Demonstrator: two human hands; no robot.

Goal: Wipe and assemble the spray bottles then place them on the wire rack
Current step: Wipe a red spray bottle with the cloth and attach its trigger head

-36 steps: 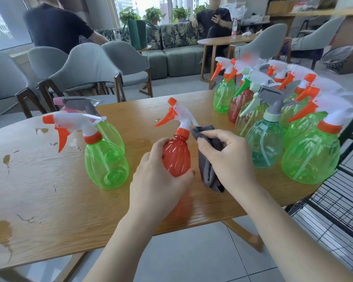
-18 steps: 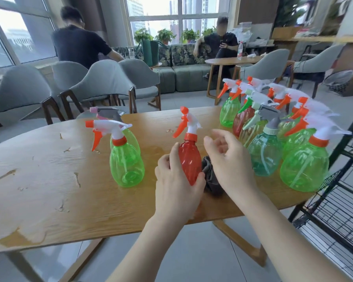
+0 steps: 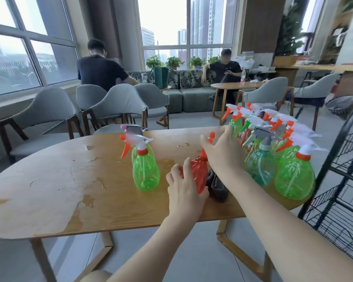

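Currently the left hand (image 3: 184,192) grips the red spray bottle (image 3: 198,174) standing on the worktop (image 3: 69,180), the right hand (image 3: 222,151) closes over its trigger head, the cloth (image 3: 217,187) lies beside, and the wire rack (image 3: 346,180) holds no visible bottle.

Table's left half (image 3: 49,190) lies open; clustered bottles (image 3: 273,143) and wire rack (image 3: 342,180) crowd the right.

Red bottle's (image 3: 198,174) spray head mostly behind right hand (image 3: 222,153), perhaps gripped.
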